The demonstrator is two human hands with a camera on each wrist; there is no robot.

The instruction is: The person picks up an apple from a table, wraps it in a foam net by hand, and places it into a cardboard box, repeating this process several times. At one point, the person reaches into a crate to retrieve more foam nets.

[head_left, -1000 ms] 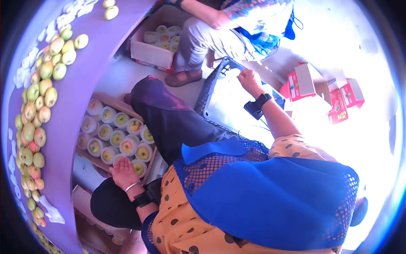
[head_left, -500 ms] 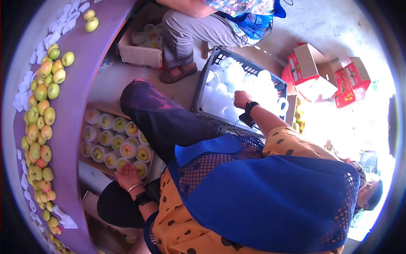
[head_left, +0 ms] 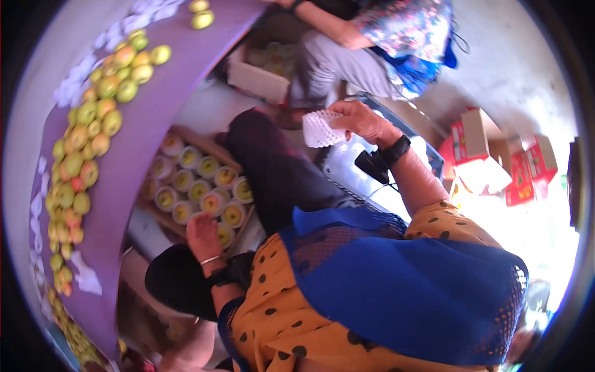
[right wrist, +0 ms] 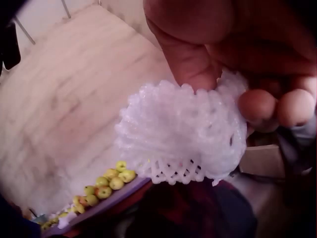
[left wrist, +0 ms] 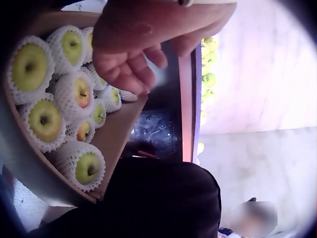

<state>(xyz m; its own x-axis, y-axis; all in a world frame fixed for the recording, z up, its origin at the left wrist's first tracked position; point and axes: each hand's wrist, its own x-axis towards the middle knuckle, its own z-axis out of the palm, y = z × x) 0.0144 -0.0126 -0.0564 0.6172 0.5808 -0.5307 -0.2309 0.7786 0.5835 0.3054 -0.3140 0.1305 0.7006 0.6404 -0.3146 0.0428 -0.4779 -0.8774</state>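
My right hand (head_left: 367,122) is raised near the black crate and pinches a white foam net sleeve (head_left: 321,129) between thumb and fingers. In the right wrist view that net sleeve (right wrist: 181,131) looks creased and holds no apple. My left hand (head_left: 203,235), its fingers loosely bent and gripping nothing, hangs over the near edge of a cardboard box (left wrist: 121,139). Several apples (left wrist: 43,119) stand in rows in that box, each in a white net sleeve. White net sleeves fill the black crate (head_left: 439,165), partly hidden behind my right arm.
On the left, a purple-covered table (head_left: 155,102) bears a long heap of bare apples (head_left: 77,162) and scattered white nets (head_left: 87,278). A seated person (head_left: 347,59) is across from me beside another apple box (head_left: 257,75). Red cartons (head_left: 527,177) stand at right. My knee (head_left: 254,133) lies between box and crate.
My right hand went down among the nets in the crate, then came up and left with one net sleeve. The left hand stays by the apple box. The head view has shifted.
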